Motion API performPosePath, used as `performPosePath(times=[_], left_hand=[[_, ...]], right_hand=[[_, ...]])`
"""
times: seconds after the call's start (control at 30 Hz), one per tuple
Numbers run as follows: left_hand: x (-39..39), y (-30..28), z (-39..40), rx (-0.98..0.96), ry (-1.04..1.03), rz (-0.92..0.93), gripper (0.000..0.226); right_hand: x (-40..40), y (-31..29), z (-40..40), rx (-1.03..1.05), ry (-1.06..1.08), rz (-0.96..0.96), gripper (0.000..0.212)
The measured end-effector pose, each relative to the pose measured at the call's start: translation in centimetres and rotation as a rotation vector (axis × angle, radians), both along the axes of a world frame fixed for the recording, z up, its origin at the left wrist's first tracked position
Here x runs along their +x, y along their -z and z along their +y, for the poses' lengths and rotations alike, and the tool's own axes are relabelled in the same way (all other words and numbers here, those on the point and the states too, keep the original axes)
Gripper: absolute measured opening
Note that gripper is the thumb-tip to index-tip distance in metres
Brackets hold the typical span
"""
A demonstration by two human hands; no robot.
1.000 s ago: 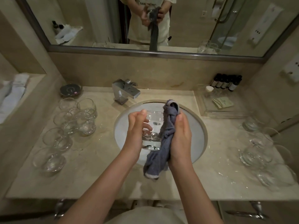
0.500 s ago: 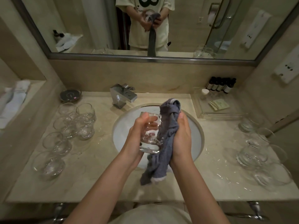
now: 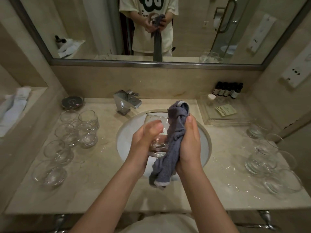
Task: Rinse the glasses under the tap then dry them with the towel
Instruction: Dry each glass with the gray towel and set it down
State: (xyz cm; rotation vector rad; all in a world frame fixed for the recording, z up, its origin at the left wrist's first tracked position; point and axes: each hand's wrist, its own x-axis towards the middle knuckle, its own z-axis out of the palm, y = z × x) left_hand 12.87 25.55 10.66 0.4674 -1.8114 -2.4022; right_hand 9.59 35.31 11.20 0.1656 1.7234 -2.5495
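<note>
Over the white sink basin (image 3: pixel 127 132), my left hand (image 3: pixel 144 140) grips a clear glass (image 3: pixel 158 147) from its left side. My right hand (image 3: pixel 190 140) grips a blue-grey towel (image 3: pixel 173 145) and presses it against the glass's right side. The towel bunches above the rim and hangs down below my wrists. The chrome tap (image 3: pixel 127 101) stands behind the basin with no water running from it. Several glasses (image 3: pixel 79 128) sit on the counter to the left, and several more glasses (image 3: pixel 269 157) sit to the right.
A clear tray (image 3: pixel 218 115) with sachets and a row of small dark bottles (image 3: pixel 227 89) is at the back right. A round dark dish (image 3: pixel 72 102) sits at the back left. White towels (image 3: pixel 15 105) lie in a left wall niche. The mirror (image 3: pixel 185 39) spans the wall.
Both hands have lifted the glass and towel higher above the basin. The towel has shifted up along the glass's side, and my view has tilted up.
</note>
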Motion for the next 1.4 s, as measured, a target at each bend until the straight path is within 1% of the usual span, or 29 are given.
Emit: performPosePath(times=[0.07,0.1,0.17,0.23,0.33,0.37,0.43,0.47,0.53,0.63,0.67,0.73,0.83,0.87,0.93,1.0,1.1,1.13,1.2,1.27,1.4], left_hand=[[0.1,0.2,-0.1,-0.021,0.038,-0.008,0.065],[0.2,0.1,-0.1,-0.043,0.026,-0.01,0.066],[0.1,0.2,0.0,-0.075,-0.068,-0.001,0.068],[0.0,0.1,0.1,-0.152,-0.163,-0.003,0.065],[0.6,0.5,0.0,-0.224,-0.223,-0.035,0.055],[0.9,0.7,-0.1,-0.223,-0.216,-0.04,0.059],[1.2,0.9,-0.3,-0.164,-0.169,-0.039,0.077],[1.2,1.0,-0.6,-0.123,-0.149,-0.035,0.082],[1.1,0.9,-0.9,-0.042,-0.116,-0.023,0.077],[1.1,0.5,-1.2,0.073,-0.039,-0.015,0.056],[1.1,0.4,-1.3,0.103,-0.016,-0.009,0.055],[1.2,0.3,-1.3,0.127,0.022,0.011,0.062],[1.1,0.2,-1.3,0.137,0.04,0.033,0.061],[1.0,0.2,-1.3,0.145,0.044,0.036,0.06],[0.9,0.2,-1.4,0.172,0.082,0.047,0.059],[0.8,0.1,-1.5,0.235,0.145,0.061,0.06],[0.5,0.0,-1.7,0.237,0.181,0.08,0.08],[0.3,0.0,-1.6,0.226,0.17,0.088,0.081],[0.1,0.2,-1.4,0.214,0.116,0.096,0.07],[0.2,0.5,-1.2,0.237,0.06,0.086,0.063],[-0.1,0.8,-1.5,0.282,-0.015,0.092,0.064]], right_hand=[[0.0,-0.4,0.3,-0.063,-0.026,-0.049,0.026],[0.1,-0.4,0.4,-0.052,-0.03,-0.026,0.026],[0.4,-0.8,0.0,0.037,-0.017,0.034,0.027],[0.9,-0.7,-0.6,0.147,0.014,0.102,0.025],[1.8,-0.2,-1.7,0.286,0.027,0.219,0.028],[2.0,-0.3,-1.9,0.313,0.036,0.248,0.032],[2.3,-0.3,-2.2,0.327,0.046,0.284,0.038],[2.3,-0.4,-2.3,0.328,0.052,0.298,0.038],[2.3,-0.5,-2.2,0.346,0.073,0.325,0.035],[1.7,-1.0,-1.7,0.287,0.081,0.315,0.028],[1.4,-1.2,-1.5,0.253,0.074,0.289,0.025],[0.7,-1.5,-1.1,0.192,0.049,0.208,0.019],[0.1,-1.6,-0.8,0.072,0.045,0.108,0.002],[0.0,-1.6,-0.8,0.053,0.061,0.091,0.009],[-0.1,-1.5,-0.8,0.037,0.078,0.085,0.014],[-0.2,-1.5,-0.7,0.056,0.088,0.098,0.017],[-0.5,-1.6,-0.8,0.094,0.135,0.1,0.022],[-0.5,-1.5,-0.9,0.124,0.139,0.106,0.023],[-0.5,-1.4,-1.2,0.21,0.124,0.146,0.022],[-0.6,-1.1,-1.4,0.278,0.085,0.179,0.027],[-0.4,-0.3,-1.0,0.335,0.012,0.318,0.03]])
